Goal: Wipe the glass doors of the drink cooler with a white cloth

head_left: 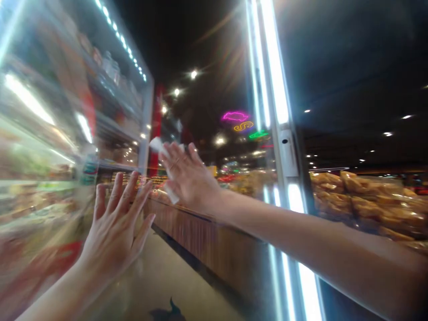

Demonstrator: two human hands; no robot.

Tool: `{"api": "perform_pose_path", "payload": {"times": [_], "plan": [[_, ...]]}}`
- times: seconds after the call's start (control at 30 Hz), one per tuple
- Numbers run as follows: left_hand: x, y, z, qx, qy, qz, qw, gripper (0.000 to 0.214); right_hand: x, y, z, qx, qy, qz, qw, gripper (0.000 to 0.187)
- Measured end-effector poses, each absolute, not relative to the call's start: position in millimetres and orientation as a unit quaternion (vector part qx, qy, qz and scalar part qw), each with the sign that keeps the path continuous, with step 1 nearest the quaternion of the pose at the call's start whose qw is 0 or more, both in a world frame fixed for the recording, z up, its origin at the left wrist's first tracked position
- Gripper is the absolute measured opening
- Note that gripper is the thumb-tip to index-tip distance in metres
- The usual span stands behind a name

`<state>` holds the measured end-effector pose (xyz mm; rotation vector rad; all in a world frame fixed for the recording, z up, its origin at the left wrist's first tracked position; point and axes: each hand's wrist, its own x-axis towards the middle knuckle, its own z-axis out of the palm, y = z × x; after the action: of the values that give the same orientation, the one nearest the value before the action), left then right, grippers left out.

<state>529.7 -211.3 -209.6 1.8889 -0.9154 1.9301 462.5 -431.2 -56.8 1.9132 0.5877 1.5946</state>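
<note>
"Head view: what is held, and where is it?"

"A white cloth (156, 145) is held by the right hand (190, 178), near the middle of the frame. It is tucked under the hand, and bits are seen past the fingertips and by the thumb. Those fingers are almost straight. Nothing is seen in the left hand (115, 227), left of the middle. It is spread flat, with its fingers apart. Whether anything is touched by that palm cannot be told."

"What could go wrong?"

"The cloth could be dropped, since no fingers are seen curled tightly around it. The right arm could be bumped on the bright light bar (274, 62), since the bar is crossed by it in the picture."

"Where are the edges and the room?"

"A tall edge is made by the bar and its grey plate (288, 154), right of the middle. The left side is filled by blurry shelves (113, 100). Shiny bags (391, 200) are piled at the far right. More room is left over the floor (170, 263), at the bottom middle."
</note>
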Motion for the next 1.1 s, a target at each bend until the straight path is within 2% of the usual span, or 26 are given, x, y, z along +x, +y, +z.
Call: {"api": "perform_pose_path", "payload": {"times": [0.07, 0.1, 0.23, 0.3, 0.37, 0.43, 0.5, 0.63, 0.7, 0.83, 1.0, 1.03, 1.1], "plan": [[524.8, -220.3, -206.2, 0.654, -0.322, 0.67, 0.143, 0.074, 456.7, -441.7, -61.8, 0.721, 0.236, 0.574, 0.309, 0.059], [522.5, -224.6, -204.4, 0.652, -0.325, 0.671, 0.142, 0.074, 450.4, -453.4, -54.1, 0.729, 0.203, 0.586, 0.291, 0.061], [514.0, -244.5, -197.7, 0.641, -0.344, 0.675, 0.126, 0.075, 423.5, -504.6, -23.1, 0.737, -0.019, 0.662, 0.138, 0.068], [510.2, -255.5, -197.4, 0.636, -0.351, 0.676, 0.122, 0.074, 420.2, -508.8, -48.9, 0.738, 0.009, 0.658, 0.151, 0.068], [507.1, -263.7, -201.3, 0.637, -0.356, 0.673, 0.121, 0.071, 421.7, -503.2, -97.6, 0.741, 0.138, 0.615, 0.23, 0.068], [505.1, -266.5, -209.2, 0.638, -0.364, 0.669, 0.116, 0.069, 421.4, -504.7, -141.2, 0.747, 0.193, 0.577, 0.269, 0.072], [504.0, -264.5, -218.6, 0.641, -0.368, 0.664, 0.113, 0.069, 416.6, -519.6, -161.1, 0.744, 0.162, 0.6, 0.245, 0.074], [500.9, -259.7, -231.3, 0.661, -0.353, 0.652, 0.115, 0.071, 414.7, -539.0, -168.3, 0.712, 0.018, 0.693, 0.113, 0.074], [499.4, -259.7, -235.8, 0.675, -0.345, 0.642, 0.114, 0.073, 421.6, -523.0, -189.5, 0.728, 0.06, 0.673, 0.116, 0.079], [501.8, -248.4, -257.1, 0.685, -0.357, 0.628, 0.098, 0.077, 421.1, -497.3, -248.2, 0.78, 0.196, 0.567, 0.178, 0.085], [507.8, -221.2, -305.4, 0.72, -0.332, 0.597, 0.121, 0.081, 406.6, -521.7, -285.9, 0.734, -0.062, 0.675, 0.041, 0.082], [507.4, -221.1, -315.8, 0.729, -0.317, 0.592, 0.134, 0.083, 410.5, -516.2, -298.2, 0.731, -0.074, 0.677, 0.033, 0.082], [505.6, -225.3, -336.5, 0.735, -0.318, 0.58, 0.145, 0.087, 422.8, -492.6, -330.6, 0.76, 0.007, 0.647, 0.067, 0.085]]}}
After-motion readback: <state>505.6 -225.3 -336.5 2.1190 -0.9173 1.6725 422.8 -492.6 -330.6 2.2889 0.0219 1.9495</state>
